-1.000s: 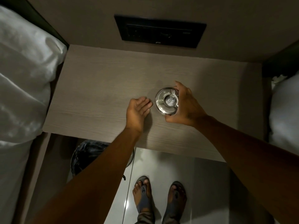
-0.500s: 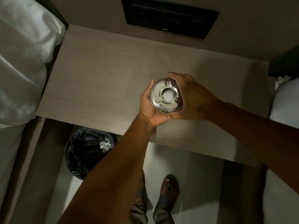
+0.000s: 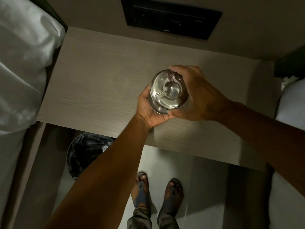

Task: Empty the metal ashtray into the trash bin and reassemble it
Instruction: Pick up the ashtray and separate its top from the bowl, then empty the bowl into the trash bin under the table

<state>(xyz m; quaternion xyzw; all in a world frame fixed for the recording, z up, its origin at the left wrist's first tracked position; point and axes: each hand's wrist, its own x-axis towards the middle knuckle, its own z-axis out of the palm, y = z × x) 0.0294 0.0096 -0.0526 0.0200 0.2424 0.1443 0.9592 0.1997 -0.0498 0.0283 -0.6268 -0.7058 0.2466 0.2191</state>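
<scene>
The ashtray (image 3: 168, 92) is up off the table (image 3: 102, 83), held between both hands above its near edge. The left hand (image 3: 151, 111) cups it from below and from the side, palm up, fingers wrapped around the lower body; that looks like the hand meant to carry the weight and keep the base steady. The right hand (image 3: 199, 95) comes over from the other side, its fingers curled around the far rim and its thumb along the near edge, gripping the upper part. This split, one hand low and one hand high, suits pulling the top piece off the bowl, which I take to be the step in hand (the lid still sits in place, its round dip and slot facing up). The light is dim, so I cannot tell whether any ash lies inside.

The ashtray is held level, which would keep the contents from spilling over the table. The trash bin (image 3: 85, 152) stands on the floor below and to the left, partly hidden by the left forearm, lined with a dark bag and with something pale inside. Nothing has gone into it from the ashtray yet, as far as the closed lid suggests.
</scene>
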